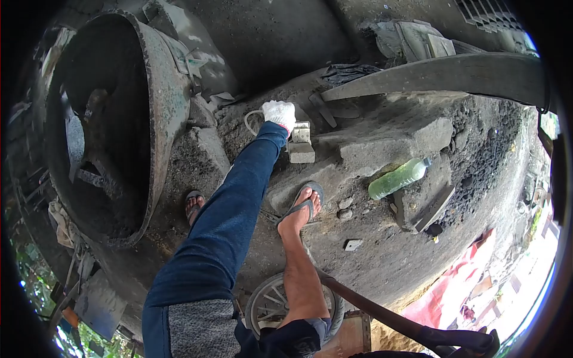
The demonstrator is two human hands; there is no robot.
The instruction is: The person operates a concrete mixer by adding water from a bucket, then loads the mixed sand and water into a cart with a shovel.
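Note:
My left hand [279,113], in a white knit glove with a blue sleeve behind it, reaches forward with its fingers curled closed. It is at the left edge of a small pale box-like fitting [301,131] beside a grey block [301,153]. A pale cable loop [251,123] runs out at the hand's left side. What the fingers hold is hidden beneath the glove. My right hand is not in view.
A large mixer drum [158,113] stands at left. A green-tinted bottle [397,179] lies at right near broken concrete [418,140]. Below are my sandalled feet, a spoked wheel [268,304] and a long handle [382,310]. A curved beam [441,74] crosses the upper right.

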